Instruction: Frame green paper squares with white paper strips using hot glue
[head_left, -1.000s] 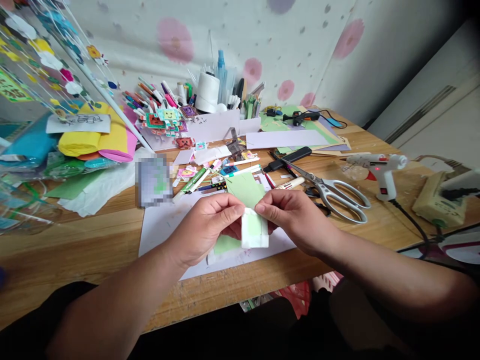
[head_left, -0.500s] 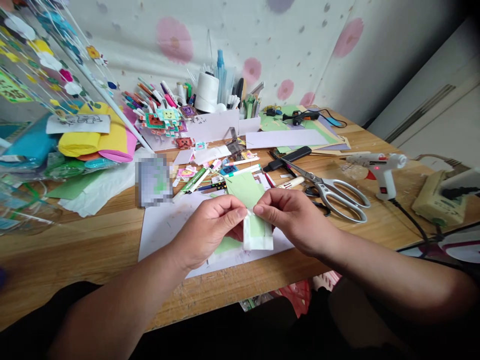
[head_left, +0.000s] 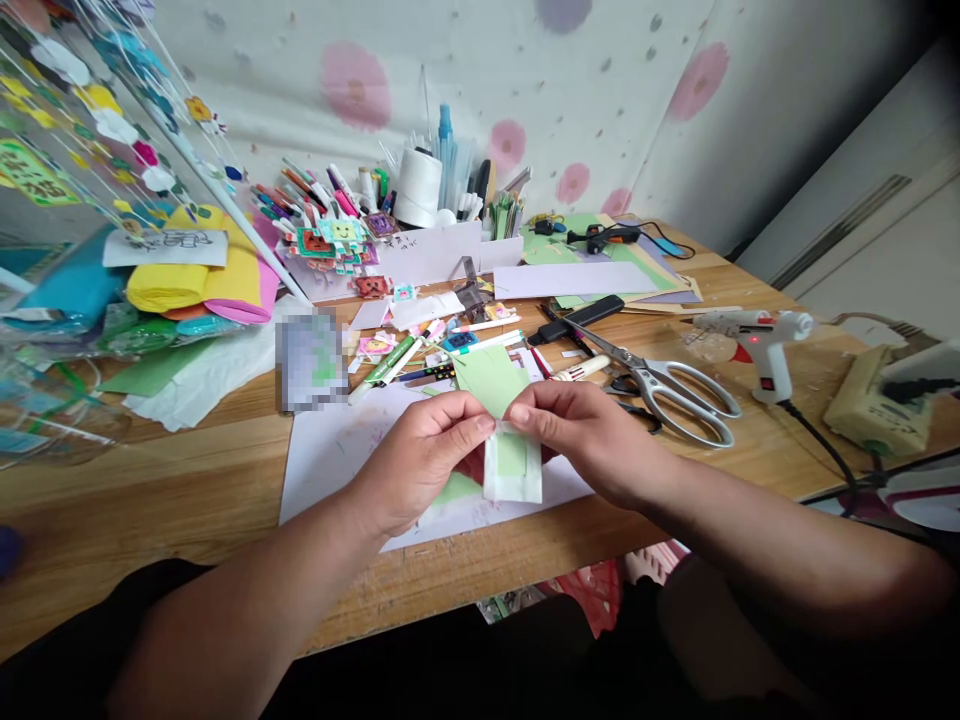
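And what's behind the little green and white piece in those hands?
Green paper and a white sheet show past its edges; the piece, left hand and right hand hide the rest.

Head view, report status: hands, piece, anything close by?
Left hand and right hand: pinching the upper end of the white-edged green paper piece. Piece held over the white sheet. Close by: silver-handled scissors, right of the right hand.

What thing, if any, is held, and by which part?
The left hand and right hand together pinch a small white-edged green piece by its upper edge.
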